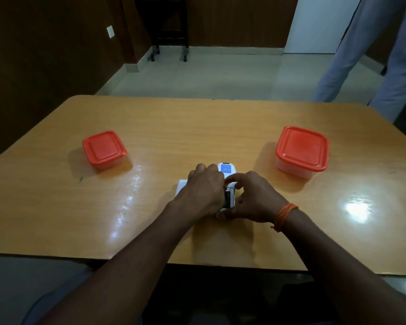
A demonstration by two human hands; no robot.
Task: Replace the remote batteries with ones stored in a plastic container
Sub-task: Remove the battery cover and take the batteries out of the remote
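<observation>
Between two lidded containers (104, 148) on the desk (150, 127), the remote (227, 184) is gripped by both hands (204, 191), and its batteries should be pried out gently.

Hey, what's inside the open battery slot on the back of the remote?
In the remote, the slot shows a dark strip, possibly a battery, beside the left hand. Both hands, including the right hand, cover the rest.

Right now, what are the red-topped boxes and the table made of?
The two boxes look like plastic: smooth moulded red lids over cloudy see-through tubs. The table looks like wood or wood-look laminate, with grain lines and a glossy finish that reflects lights.
</observation>
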